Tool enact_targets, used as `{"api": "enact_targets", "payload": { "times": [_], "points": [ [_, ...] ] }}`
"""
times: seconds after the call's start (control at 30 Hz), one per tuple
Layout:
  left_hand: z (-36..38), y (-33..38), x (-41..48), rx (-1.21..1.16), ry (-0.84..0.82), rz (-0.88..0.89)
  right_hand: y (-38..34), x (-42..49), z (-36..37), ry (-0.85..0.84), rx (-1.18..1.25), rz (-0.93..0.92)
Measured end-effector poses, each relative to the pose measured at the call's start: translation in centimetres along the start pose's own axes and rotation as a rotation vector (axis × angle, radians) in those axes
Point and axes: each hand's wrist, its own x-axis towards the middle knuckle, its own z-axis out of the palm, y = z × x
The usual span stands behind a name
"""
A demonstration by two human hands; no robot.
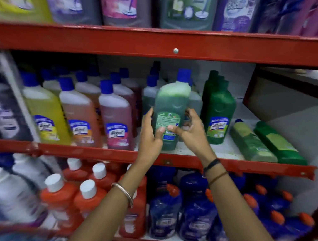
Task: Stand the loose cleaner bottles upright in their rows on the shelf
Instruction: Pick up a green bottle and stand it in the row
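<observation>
Green bottle (171, 110) upright between both hands, left hand (151, 136), right hand (189, 129) apparently gripping it

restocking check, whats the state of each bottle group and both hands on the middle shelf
held green bottle: upright, back label facing out, gripped by both hands
left hand: gripping its left side
right hand: gripping its right side
dark green bottle: upright
two green bottles: lying flat
yellow, orange, pink rows: upright
</observation>
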Motion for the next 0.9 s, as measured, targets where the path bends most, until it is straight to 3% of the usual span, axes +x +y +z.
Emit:
{"api": "enact_targets", "payload": {
  "times": [0.27, 0.5, 0.7, 0.9],
  "points": [
    [-1.4, -4.2, -0.2, 0.080, 0.099, -0.019, 3.4, 0.2, 4.0, -0.009, -0.003, 0.067],
    [-1.7, -5.2, 0.3, 0.080, 0.061, -0.136, 3.8, 0.3, 4.7, 0.115, -0.142, 0.055],
    [-1.4, -5.2, -1.6, -0.001, 0.183, -0.045, 5.0, -0.3, 4.5, 0.069, -0.192, 0.063],
    [-1.6, -5.0, -2.6, 0.026, 0.268, 0.073, 3.8, -0.5, 5.0, 0.006, 0.021, 0.106]
  ]
}}
